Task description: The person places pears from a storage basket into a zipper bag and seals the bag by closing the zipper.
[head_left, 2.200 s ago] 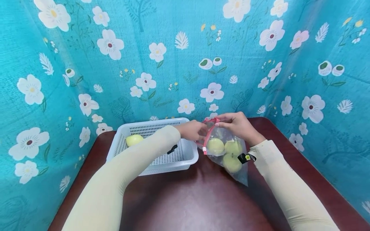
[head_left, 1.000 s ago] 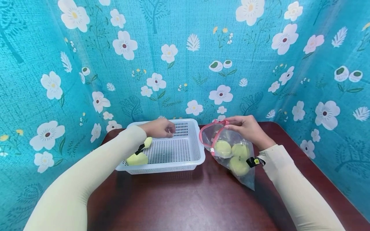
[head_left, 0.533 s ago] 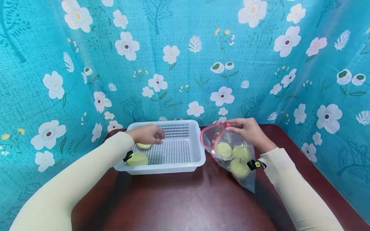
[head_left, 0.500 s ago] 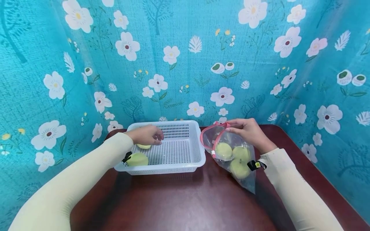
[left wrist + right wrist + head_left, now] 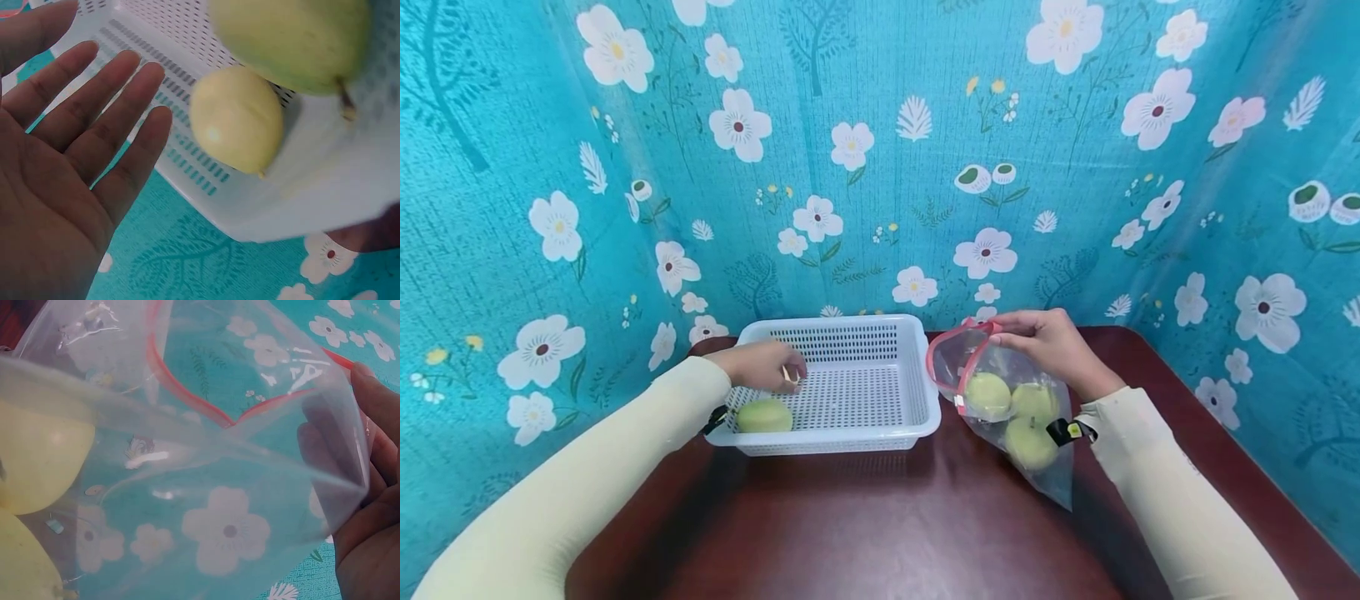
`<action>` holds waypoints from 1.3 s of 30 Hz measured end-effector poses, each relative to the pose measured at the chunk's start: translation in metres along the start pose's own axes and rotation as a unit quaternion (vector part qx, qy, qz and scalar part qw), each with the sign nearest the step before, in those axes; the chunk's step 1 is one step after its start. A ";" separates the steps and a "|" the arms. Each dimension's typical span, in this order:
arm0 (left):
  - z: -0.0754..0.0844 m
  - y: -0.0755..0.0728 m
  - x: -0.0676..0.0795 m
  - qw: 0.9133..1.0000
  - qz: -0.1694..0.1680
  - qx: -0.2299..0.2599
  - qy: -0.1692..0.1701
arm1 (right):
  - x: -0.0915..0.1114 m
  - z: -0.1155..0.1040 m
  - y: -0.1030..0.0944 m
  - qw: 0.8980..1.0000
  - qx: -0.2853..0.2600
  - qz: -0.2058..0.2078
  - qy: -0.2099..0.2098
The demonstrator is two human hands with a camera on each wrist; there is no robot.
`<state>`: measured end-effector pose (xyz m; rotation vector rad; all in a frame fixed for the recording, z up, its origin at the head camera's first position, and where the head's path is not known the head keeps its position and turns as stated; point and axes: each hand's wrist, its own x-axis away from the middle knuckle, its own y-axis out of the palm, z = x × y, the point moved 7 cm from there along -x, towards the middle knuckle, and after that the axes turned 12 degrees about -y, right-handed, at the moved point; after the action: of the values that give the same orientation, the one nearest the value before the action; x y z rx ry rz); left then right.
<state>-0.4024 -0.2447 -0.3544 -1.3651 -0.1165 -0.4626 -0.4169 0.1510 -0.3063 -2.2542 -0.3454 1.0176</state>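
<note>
My left hand [image 5: 760, 366] is over the left side of a white plastic basket [image 5: 928, 408]. Its fingers are spread and hold nothing in the left wrist view. Two yellow-green pears lie in the basket close by: a larger green pear [image 5: 300, 37] with a thick stem and a smaller yellow pear [image 5: 237, 119], mostly hidden under the hand in the head view. My right hand [image 5: 1060, 350] pinches the red-edged mouth of a clear zip bag [image 5: 1052, 487], keeping it agape. Three pale pears [image 5: 1030, 442] sit inside the bag.
The basket and bag stand side by side on a dark red-brown table [image 5: 865, 517]. A blue flowered cloth [image 5: 880, 208] hangs behind and along both sides. The basket's far wall is close to the cloth.
My left hand has moved left from the bag's mouth to the basket's left side and lowered toward the pears. My right hand keeps its pinch on the bag. The head view has shifted slightly.
</note>
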 end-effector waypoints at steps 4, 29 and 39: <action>-0.013 0.005 0.004 0.999 -0.019 -0.011 -0.025 | 0.000 0.001 0.000 1.000 0.003 0.000 0.003; -0.031 0.025 0.003 0.996 -0.034 -0.027 -0.082 | -0.006 0.000 -0.010 1.000 0.003 0.001 0.006; -0.040 0.029 0.020 0.993 -0.053 -0.034 -0.102 | -0.003 0.002 0.000 1.000 -0.011 -0.002 0.010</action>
<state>-0.3807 -0.2839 -0.3828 -1.4757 -0.3466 -0.4175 -0.4205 0.1504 -0.3050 -2.2804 -0.3538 0.9934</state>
